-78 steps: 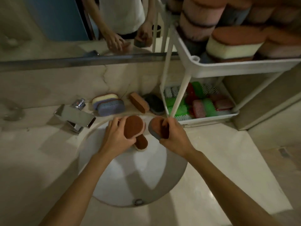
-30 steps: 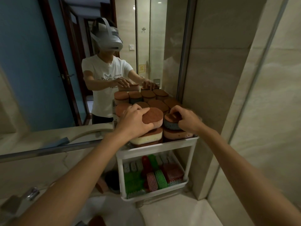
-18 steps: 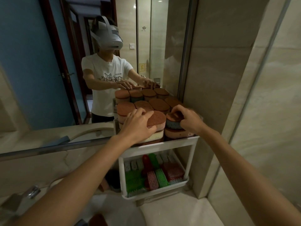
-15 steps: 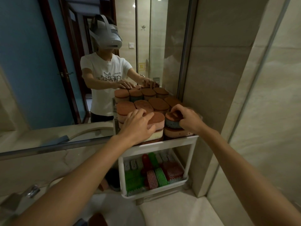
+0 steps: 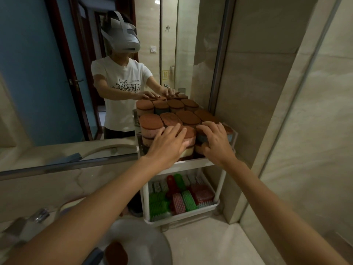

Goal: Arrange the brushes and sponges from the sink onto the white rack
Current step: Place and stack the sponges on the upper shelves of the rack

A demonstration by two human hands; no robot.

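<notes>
The white rack stands right of the sink. Its top tray is packed with stacked brown-topped sponges. My left hand lies flat, fingers spread, on a pink sponge with a brown top at the tray's front; the thumb touches its side. My right hand curls around a blue-grey sponge beside it, set on the front right stack. The lower tray holds green and red brushes. A brown sponge lies in the sink.
A mirror above the counter reflects a person wearing a headset. The faucet is at the lower left, with another sponge behind the basin. A tiled wall closes in right of the rack.
Both hands carried sponges from the sink up to the rack's top tray and set them on the front stacks. My left hand's fingers have flattened out on top of its sponge.
</notes>
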